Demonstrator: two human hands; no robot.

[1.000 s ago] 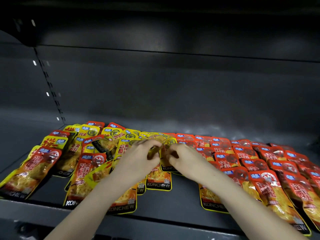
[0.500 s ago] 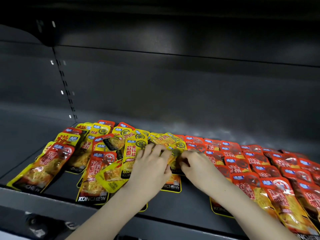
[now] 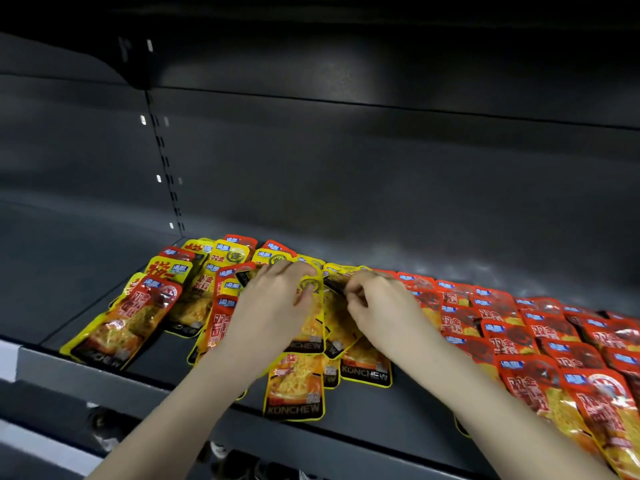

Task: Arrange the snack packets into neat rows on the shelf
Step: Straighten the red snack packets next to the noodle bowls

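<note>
On the dark shelf (image 3: 381, 414), left of the tidy red rows (image 3: 519, 327), the jumbled yellow packets (image 3: 194, 296) wait. Our left hand (image 3: 273, 306) has flattened onto one yellow packet (image 3: 313, 320); our right hand (image 3: 377, 306) still pinches the neighbouring packet (image 3: 337, 284), so another row is forming.

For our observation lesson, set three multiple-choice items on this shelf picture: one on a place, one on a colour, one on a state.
1. Where on the shelf do the tidy red rows lie? A left end B right part C back wall
2. The front KONCHEW packet is edged in: A yellow B blue C white
3. The right hand is: A flat B pinching a centre packet C off the shelf
Key: B, they fill the right; A, its border is yellow; B, curled fingers grip its edge.
</note>
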